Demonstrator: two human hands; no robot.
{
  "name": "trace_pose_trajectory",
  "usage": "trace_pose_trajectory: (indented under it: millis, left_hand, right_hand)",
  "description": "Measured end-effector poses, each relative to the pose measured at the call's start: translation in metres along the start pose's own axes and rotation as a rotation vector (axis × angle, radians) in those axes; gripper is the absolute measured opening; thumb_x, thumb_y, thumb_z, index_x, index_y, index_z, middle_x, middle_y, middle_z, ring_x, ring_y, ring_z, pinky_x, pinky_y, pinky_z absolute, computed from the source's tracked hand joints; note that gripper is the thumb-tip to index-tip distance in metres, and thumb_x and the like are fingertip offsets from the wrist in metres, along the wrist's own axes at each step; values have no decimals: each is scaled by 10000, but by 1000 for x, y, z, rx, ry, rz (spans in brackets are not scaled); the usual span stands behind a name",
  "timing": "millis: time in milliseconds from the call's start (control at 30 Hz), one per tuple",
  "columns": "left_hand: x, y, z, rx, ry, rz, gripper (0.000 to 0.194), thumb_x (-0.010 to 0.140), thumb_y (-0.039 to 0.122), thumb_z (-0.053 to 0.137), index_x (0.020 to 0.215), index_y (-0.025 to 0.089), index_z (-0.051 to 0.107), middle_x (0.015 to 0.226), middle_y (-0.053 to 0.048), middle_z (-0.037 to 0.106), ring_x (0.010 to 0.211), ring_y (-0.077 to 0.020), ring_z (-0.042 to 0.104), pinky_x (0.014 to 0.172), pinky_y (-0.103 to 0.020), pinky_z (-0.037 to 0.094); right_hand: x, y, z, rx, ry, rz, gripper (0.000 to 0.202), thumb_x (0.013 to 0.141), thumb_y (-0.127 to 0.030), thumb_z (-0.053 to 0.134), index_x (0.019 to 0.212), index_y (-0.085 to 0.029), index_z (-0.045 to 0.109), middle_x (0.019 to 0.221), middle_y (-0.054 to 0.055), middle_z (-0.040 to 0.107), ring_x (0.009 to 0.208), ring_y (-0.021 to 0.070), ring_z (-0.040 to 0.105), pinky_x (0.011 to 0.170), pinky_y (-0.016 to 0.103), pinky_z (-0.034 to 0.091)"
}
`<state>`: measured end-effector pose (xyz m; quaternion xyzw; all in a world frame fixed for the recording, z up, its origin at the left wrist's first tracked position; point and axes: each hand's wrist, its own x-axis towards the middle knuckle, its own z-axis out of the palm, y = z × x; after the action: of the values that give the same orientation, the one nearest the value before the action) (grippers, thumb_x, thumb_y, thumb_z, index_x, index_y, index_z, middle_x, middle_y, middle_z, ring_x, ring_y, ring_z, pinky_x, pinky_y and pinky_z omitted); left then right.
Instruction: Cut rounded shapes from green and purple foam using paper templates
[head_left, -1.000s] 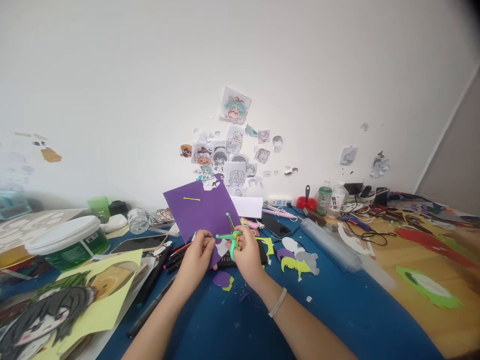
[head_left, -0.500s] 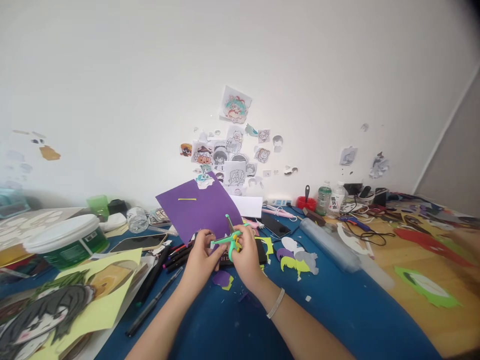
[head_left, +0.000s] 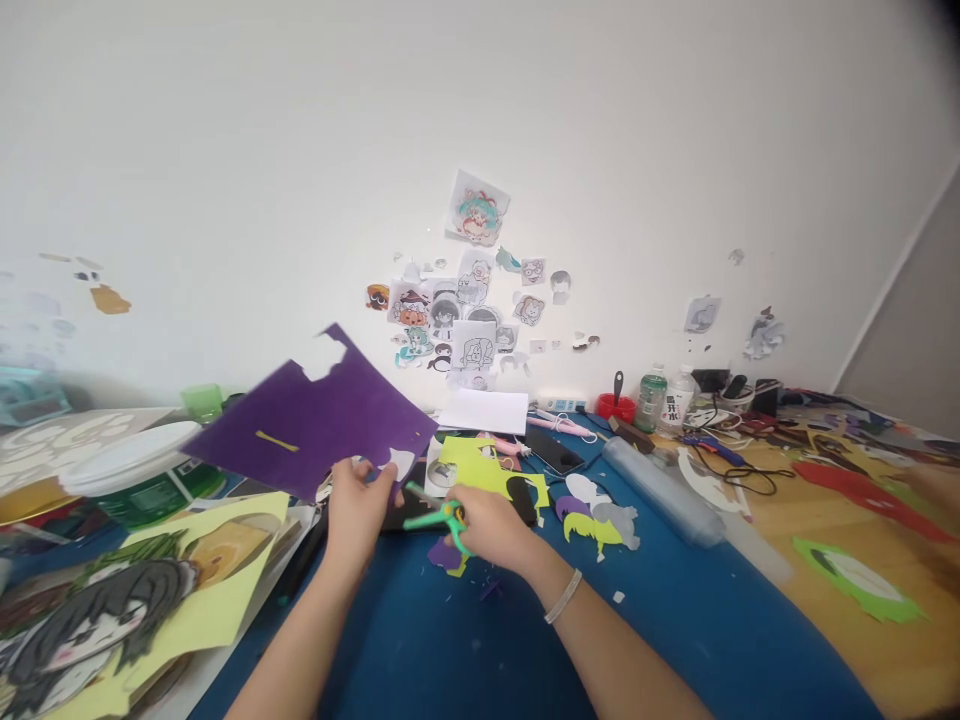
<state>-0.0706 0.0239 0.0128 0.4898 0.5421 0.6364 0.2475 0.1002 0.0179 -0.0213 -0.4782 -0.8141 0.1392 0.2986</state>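
Note:
My left hand (head_left: 356, 505) pinches the near corner of a large purple sheet (head_left: 315, 425), which is tilted up and has a ragged notch in its far edge. A small white paper piece (head_left: 401, 462) lies against the sheet beside my fingers. In my right hand (head_left: 487, 525) is a pair of green scissors (head_left: 439, 518), its blades parted and pointing left, apart from the sheet. Below the scissors, purple and yellow-green scraps (head_left: 448, 553) lie on the blue table cover (head_left: 450, 660). Just beyond my right hand is a yellow-green sheet (head_left: 472, 462) with cut-outs.
At left stand a white-lidded green tub (head_left: 142, 470) and a yellow sheet with a drawn figure (head_left: 150, 620). To the right lie a black phone (head_left: 553, 452), layered cut-outs (head_left: 596, 515) and a clear plastic roll (head_left: 664, 490). Bottles (head_left: 652, 398) stand near the wall.
The purple sheet and my left hand have moved left, away from the scissors. My right hand has lowered with the scissors. The yellow-green sheet behind now shows more.

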Motion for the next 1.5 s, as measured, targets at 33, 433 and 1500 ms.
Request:
trace_pose_trajectory:
  millis: [33, 433, 1500]
  left_hand:
    - [3, 0, -3, 3, 9, -2, 305, 624, 317, 566, 746, 229, 301, 516, 118, 419, 369, -118, 524, 406, -234, 402]
    - [12, -2, -13, 150, 62, -12, 262, 643, 314, 531, 774, 227, 322, 574, 65, 516, 445, -166, 581, 506, -294, 453]
    - [8, 1, -10, 101, -143, 50, 361, 688, 411, 572, 748, 251, 253, 412, 71, 559, 577, -229, 622, 559, -318, 426]
  right_hand:
    - [-3, -5, 2, -92, -59, -45, 309, 631, -232, 665, 918, -220, 549, 777, 11, 605, 654, 180, 569, 484, 211, 325]
    - [-14, -30, 24, -639, -227, -286, 306, 631, 19, 537, 901, -120, 499, 820, 85, 574, 678, 199, 594, 527, 245, 432]
    - [-51, 120, -135, -51, 459, 716, 282, 570, -67, 592, 840, -144, 611, 844, 119, 631, 839, 272, 568, 626, 278, 386]
